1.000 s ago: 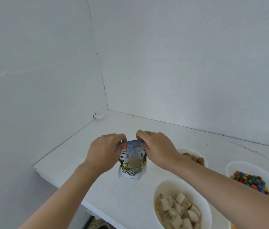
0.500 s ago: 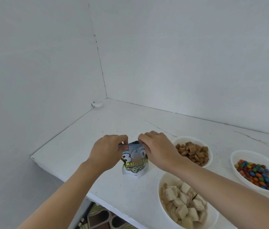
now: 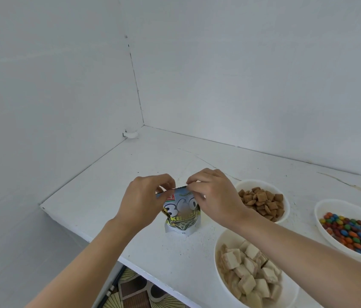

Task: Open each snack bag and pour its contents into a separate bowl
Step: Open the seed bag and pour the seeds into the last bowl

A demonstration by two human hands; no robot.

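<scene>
A small silver and green snack bag [image 3: 182, 215] marked "360" stands upright on the white table [image 3: 130, 178]. My left hand [image 3: 145, 200] pinches its top left corner and my right hand [image 3: 216, 196] pinches its top right corner. The top edge of the bag looks closed between my fingers. Three white bowls sit to the right: one with brown square pieces [image 3: 285, 215], one with pale wafer cubes [image 3: 219, 276], one with coloured candies [image 3: 321, 210].
White walls meet in a corner behind the table. A small white object [image 3: 130, 134] lies at the back left against the wall. The table's front edge runs below my arms, with patterned floor [image 3: 135, 290] beneath it.
The view tilted down, so table and bowls sit higher in the frame. Both hands stay pinched on the bag's top; the bag has stayed in place.
</scene>
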